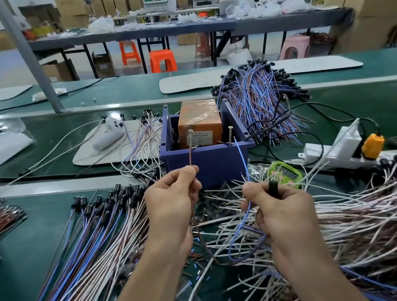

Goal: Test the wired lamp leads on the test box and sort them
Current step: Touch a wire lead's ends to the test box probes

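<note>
The test box is a blue bin holding an orange block, with two upright screws on its front rim. My left hand pinches a brown lead whose tip points up at the left screw. My right hand pinches a blue lead and holds the black lamp body; the blue tip rises near the right screw. Both leads loop down below my hands.
Sorted leads with black lamp heads lie in a fan at the left. A tangled pile fills the right. Another bundle lies behind the box. A white power strip and a green timer sit right of it.
</note>
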Motion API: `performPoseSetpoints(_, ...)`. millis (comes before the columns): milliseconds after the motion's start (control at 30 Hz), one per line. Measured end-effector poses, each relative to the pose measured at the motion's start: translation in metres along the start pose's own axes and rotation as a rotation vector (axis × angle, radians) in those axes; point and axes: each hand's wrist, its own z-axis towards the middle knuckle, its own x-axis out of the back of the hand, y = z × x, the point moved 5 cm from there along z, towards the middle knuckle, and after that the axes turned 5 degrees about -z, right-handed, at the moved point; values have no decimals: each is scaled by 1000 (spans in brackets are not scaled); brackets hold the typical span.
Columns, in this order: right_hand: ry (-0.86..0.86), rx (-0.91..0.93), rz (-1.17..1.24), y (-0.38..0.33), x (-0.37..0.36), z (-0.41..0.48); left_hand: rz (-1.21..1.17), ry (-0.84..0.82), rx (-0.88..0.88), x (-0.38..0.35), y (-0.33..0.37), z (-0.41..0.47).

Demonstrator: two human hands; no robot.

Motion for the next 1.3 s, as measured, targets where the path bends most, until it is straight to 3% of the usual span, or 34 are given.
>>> performPoseSetpoints(233,-63,-13,61,-5,-5,-2,0,-11,4,-1,2,3)
performPoseSetpoints(567,-26,7,64,-6,3,-7,-5,-12,33,7,5,-5)
performPoseSetpoints(733,-204,-31,-26,-18,-4,-16,165,-208,57,-6,2,-19)
performPoseSetpoints(833,-317,-131,-71,-24,-6,-22,125,-390,129,-20,1,-33)
performPoseSetpoints(1000,-410,-202,-169,-39,14,-43,119,-424,123,-30,6,-46)
performPoseSetpoints(1200,-127,-178,-57,-70,125,-65,395,-423,0,-44,10,-68)
performPoseSetpoints(1300,44,-154,-108,-84,188,-71,680,-571,-86,-58,7,-86)
